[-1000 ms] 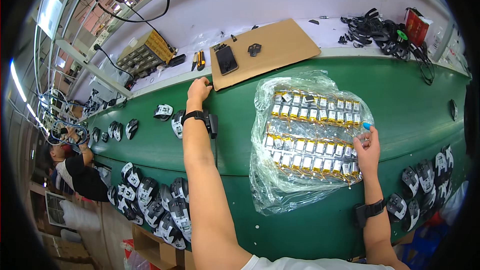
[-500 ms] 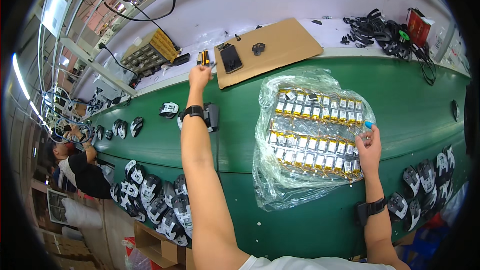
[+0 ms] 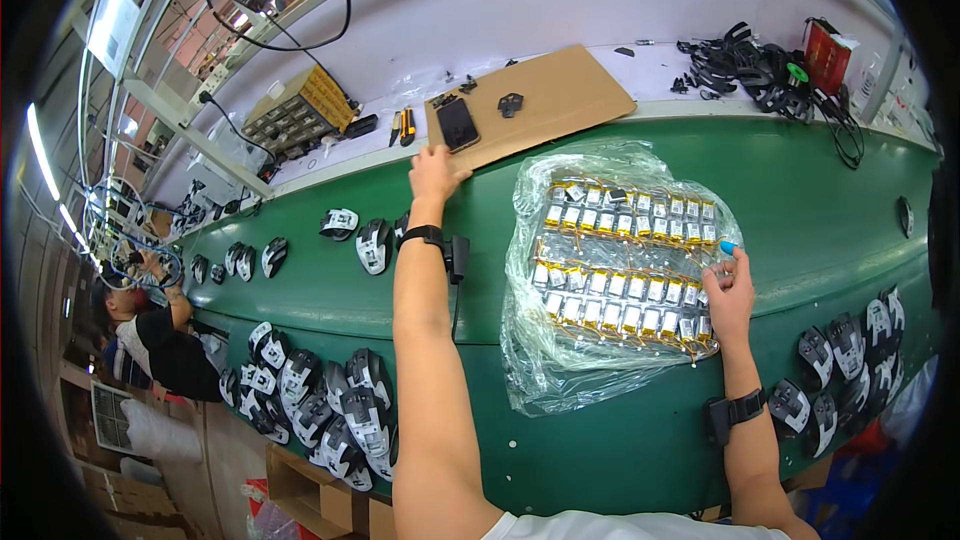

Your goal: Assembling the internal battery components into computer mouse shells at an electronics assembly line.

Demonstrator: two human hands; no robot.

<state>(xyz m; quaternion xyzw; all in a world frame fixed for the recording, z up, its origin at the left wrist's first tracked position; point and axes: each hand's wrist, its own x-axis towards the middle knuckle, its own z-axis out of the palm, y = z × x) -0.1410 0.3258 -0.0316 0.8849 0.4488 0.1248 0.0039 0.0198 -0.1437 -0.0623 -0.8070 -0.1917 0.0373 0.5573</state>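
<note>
My left hand (image 3: 436, 176) reaches over the front left edge of a brown cardboard sheet (image 3: 570, 90), its fingers apart with nothing in them. Just beyond the fingertips lies a dark smartphone (image 3: 459, 124); yellow-and-black utility knives (image 3: 406, 127) lie left of it. On the green bench sits a clear plastic bag (image 3: 540, 380), spread around a tray with rows of small silver-and-yellow battery packs (image 3: 622, 287) with thin wires. My right hand (image 3: 731, 292) is at the bag's right edge, fingers curled, a blue finger cot (image 3: 728, 248) on one finger. What its fingertips grip is too small to tell.
Black-and-white mouse shells (image 3: 345, 410) are heaped at front left, and more shells (image 3: 848, 355) at front right. Several stand along the belt (image 3: 374, 246). Black cables and parts (image 3: 745, 65) lie at back right, a parts drawer box (image 3: 300, 112) at back left. A co-worker (image 3: 165, 330) sits far left.
My left hand has moved right and nearer, from beside the knives to the cardboard's edge, leaving the knives on the shelf. My right hand stays at the bag's edge.
</note>
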